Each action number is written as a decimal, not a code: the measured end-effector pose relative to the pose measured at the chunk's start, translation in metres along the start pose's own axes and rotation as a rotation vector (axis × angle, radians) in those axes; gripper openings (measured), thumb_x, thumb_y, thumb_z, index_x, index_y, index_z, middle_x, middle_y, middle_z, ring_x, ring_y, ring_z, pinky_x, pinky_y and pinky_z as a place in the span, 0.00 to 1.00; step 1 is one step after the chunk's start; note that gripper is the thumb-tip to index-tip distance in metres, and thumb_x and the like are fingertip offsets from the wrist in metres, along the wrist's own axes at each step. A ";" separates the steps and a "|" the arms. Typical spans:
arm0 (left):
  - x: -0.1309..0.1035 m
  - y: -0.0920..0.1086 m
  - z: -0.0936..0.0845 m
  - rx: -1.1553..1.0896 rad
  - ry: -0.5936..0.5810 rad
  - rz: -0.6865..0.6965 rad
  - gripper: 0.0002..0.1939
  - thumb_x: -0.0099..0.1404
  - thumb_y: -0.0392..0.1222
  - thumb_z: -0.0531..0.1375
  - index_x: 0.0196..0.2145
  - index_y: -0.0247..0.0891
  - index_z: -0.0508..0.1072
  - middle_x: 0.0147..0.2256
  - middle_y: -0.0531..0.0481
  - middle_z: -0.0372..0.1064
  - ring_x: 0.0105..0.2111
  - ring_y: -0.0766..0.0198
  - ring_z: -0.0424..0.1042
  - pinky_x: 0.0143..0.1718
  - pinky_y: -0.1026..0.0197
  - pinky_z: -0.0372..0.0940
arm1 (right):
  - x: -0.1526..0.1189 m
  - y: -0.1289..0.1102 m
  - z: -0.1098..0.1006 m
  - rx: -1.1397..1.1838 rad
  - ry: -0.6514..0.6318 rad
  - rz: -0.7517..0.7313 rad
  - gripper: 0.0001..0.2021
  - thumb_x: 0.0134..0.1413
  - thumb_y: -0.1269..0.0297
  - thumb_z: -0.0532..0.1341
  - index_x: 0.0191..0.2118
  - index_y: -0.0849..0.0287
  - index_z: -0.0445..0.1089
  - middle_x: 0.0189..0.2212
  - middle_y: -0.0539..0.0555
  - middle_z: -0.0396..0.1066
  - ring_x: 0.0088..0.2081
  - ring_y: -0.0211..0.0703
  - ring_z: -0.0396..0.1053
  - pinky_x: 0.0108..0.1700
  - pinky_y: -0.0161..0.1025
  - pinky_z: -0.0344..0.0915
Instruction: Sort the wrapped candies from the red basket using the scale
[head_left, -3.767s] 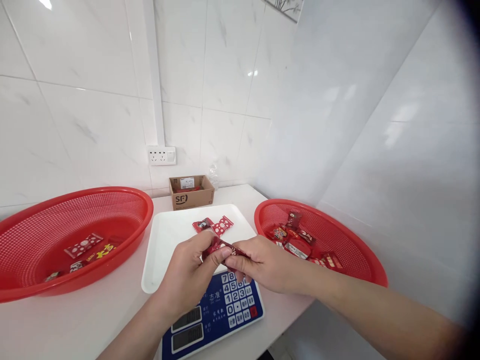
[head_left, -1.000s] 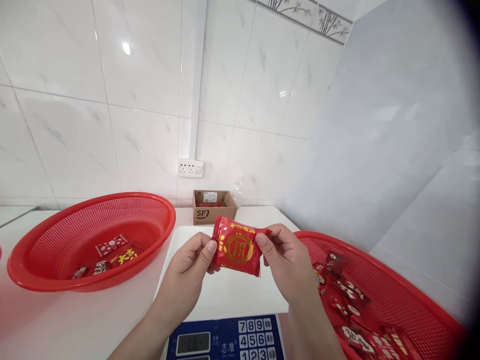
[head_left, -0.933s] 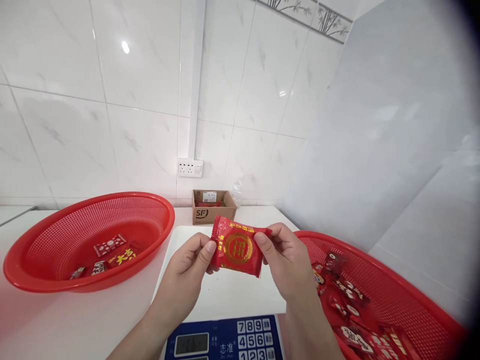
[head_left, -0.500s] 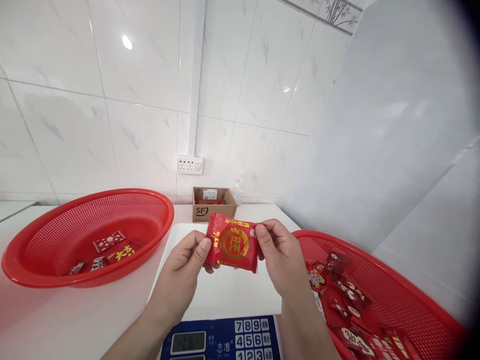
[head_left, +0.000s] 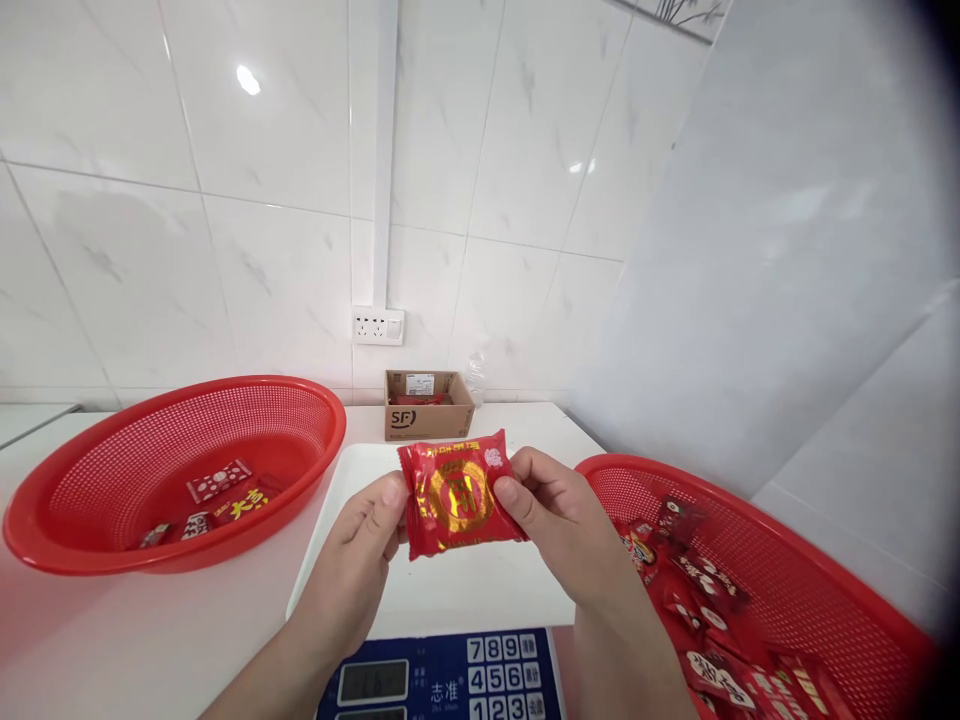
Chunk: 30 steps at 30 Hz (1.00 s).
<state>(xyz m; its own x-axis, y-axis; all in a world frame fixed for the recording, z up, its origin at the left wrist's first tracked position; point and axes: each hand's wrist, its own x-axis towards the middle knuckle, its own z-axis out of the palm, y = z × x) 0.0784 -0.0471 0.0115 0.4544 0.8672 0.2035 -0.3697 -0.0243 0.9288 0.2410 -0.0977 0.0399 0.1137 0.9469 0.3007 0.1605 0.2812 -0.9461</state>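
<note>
Red packet (head_left: pixel 457 492) is being held up over the white tray (head_left: pixel 352 470), left hand (head_left: pixel 352 575) pinching its left edge, right hand (head_left: pixel 562 520) pinching its right edge. Scale (head_left: pixel 442 685) is sitting near, red baskets lying left (head_left: pixel 90 540) and right (head_left: pixel 825 620), cardboard box (head_left: pixel 427 405) far.

Red gold-printed snack packet (head_left: pixel 456 492), upright, above the white scale tray (head_left: pixel 450 600)
</note>
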 end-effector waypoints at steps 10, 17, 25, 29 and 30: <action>0.002 -0.002 -0.008 0.233 0.009 0.000 0.20 0.63 0.54 0.51 0.27 0.37 0.72 0.25 0.50 0.67 0.28 0.66 0.64 0.31 0.65 0.59 | 0.002 -0.002 0.001 -0.235 0.198 -0.050 0.14 0.54 0.54 0.56 0.24 0.57 0.58 0.18 0.44 0.58 0.21 0.32 0.55 0.23 0.30 0.54; -0.003 0.007 -0.005 0.367 -0.117 0.022 0.21 0.63 0.54 0.50 0.23 0.37 0.70 0.26 0.50 0.68 0.28 0.66 0.63 0.30 0.65 0.60 | 0.003 -0.002 0.005 -0.289 0.361 -0.133 0.12 0.54 0.56 0.56 0.26 0.57 0.61 0.19 0.45 0.62 0.21 0.32 0.58 0.21 0.29 0.56; -0.001 0.012 -0.002 0.406 -0.374 -0.099 0.12 0.61 0.49 0.55 0.30 0.38 0.73 0.30 0.52 0.69 0.32 0.67 0.65 0.34 0.67 0.60 | 0.003 -0.002 0.002 -0.321 0.410 -0.137 0.11 0.52 0.56 0.57 0.25 0.58 0.63 0.18 0.45 0.62 0.19 0.32 0.58 0.19 0.29 0.55; -0.003 0.009 -0.002 0.324 -0.408 -0.107 0.13 0.62 0.48 0.55 0.28 0.38 0.73 0.28 0.53 0.68 0.31 0.68 0.65 0.33 0.67 0.60 | 0.003 -0.002 0.002 -0.307 0.413 -0.122 0.12 0.52 0.56 0.58 0.25 0.57 0.64 0.17 0.45 0.63 0.19 0.31 0.58 0.19 0.28 0.55; -0.003 0.009 -0.002 0.300 -0.408 -0.110 0.13 0.61 0.48 0.55 0.27 0.38 0.73 0.28 0.53 0.68 0.30 0.68 0.65 0.33 0.67 0.60 | 0.003 -0.002 0.002 -0.301 0.411 -0.120 0.12 0.52 0.56 0.58 0.25 0.57 0.63 0.17 0.45 0.63 0.19 0.31 0.58 0.19 0.28 0.55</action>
<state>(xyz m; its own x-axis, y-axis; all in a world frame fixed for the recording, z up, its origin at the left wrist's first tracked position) 0.0722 -0.0492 0.0183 0.7785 0.6099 0.1482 -0.0806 -0.1369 0.9873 0.2392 -0.0953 0.0428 0.4427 0.7547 0.4843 0.4638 0.2694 -0.8439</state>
